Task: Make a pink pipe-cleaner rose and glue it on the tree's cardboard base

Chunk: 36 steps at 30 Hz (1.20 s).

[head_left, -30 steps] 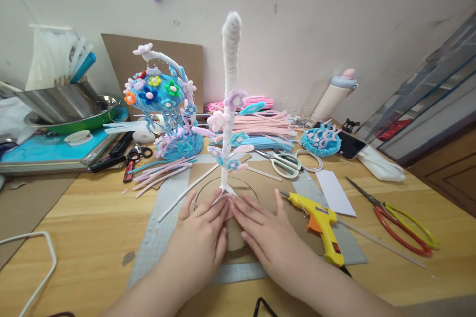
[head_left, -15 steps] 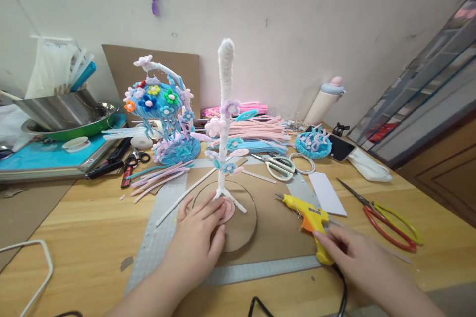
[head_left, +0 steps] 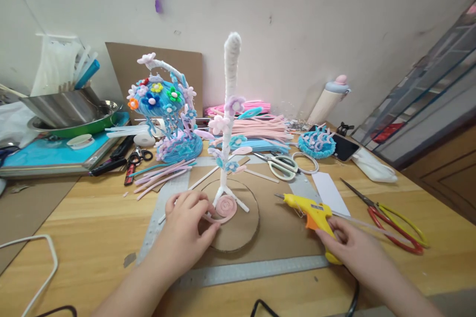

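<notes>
My left hand [head_left: 189, 225] pinches the loose tail of a pink pipe cleaner, wound at its other end into a flat spiral [head_left: 225, 206]. The spiral lies on a round cardboard disc [head_left: 238, 235], by the foot of a white wrapped stem [head_left: 224, 158] that stands upright. Small pastel flowers and leaves dot the stem's lower half. In my right hand [head_left: 345, 240] is the handle of a yellow hot glue gun [head_left: 316, 212], its nozzle pointing left towards the disc but apart from it.
Behind stand a blue flowered pipe-cleaner lamp shape [head_left: 159, 101] and heaps of pink pipe cleaners [head_left: 256, 130]. White-handled scissors [head_left: 282, 167], red-and-yellow scissors [head_left: 397, 230] and a white card [head_left: 330, 194] lie to the right. A grey cutting mat [head_left: 256, 270] shows under brown cardboard.
My left hand has drawn back from the spiral, lifting the pipe cleaner's tail and uncovering the coil. The glue gun stays in my right hand. The view has shifted slightly.
</notes>
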Motion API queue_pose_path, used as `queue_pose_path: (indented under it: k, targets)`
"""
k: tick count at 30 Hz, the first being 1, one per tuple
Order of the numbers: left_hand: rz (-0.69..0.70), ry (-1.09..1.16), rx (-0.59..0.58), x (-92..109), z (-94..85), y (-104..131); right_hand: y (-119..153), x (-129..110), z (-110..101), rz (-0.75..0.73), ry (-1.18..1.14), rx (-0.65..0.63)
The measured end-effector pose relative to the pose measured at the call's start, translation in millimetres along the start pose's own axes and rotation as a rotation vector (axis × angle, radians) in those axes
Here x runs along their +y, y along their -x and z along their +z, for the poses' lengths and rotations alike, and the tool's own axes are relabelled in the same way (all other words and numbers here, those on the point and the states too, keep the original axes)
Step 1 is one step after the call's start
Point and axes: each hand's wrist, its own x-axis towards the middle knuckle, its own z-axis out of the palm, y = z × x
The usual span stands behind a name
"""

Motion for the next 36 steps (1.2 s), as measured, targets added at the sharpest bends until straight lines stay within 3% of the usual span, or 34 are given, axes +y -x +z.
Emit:
queue_pose_path:
  k: [2, 6, 9, 11, 16, 20, 26, 28, 33, 36]
  targets:
    - [0.009, -0.005, -0.007, -3, -0.9, -1, 6, -8, -4, 0.062, -0.314, -0.107]
    - [0.003, 0.008, -0.015, -8, -1.9, -1, 18, -30, -13, 0.231, -0.922, -0.464]
    - [-0.014, 0.032, -0.026, -11, -2.7, -2, 17, -41, -11, 0.327, -1.197, -0.663]
    - [-0.023, 0.053, -0.045, -12, -3.2, -2, 12, -48, -5, 0.355, -1.275, -0.72]
    - [-0.049, 0.09, -0.068, -8, -0.6, -2, 8, -74, 7, 0.26, -1.179, -0.654]
    - [-0.072, 0.101, -0.059, -6, 5.5, -1, 13, -96, 14, 0.059, -0.873, -0.581]
    - [-0.08, 0.101, -0.061, -6, 8.0, 0, 12, -111, 28, -0.036, -0.387, -0.455]
    - [-0.08, 0.106, -0.065, -6, 7.5, 0, 10, -114, 30, -0.053, -0.387, -0.476]
    - [-0.086, 0.111, -0.069, -6, 7.7, 0, 6, -121, 31, 0.022, -0.59, -0.719]
    - [-0.094, 0.106, -0.082, -5, 7.6, 0, 6, -120, 33, 0.029, -0.547, -0.678]
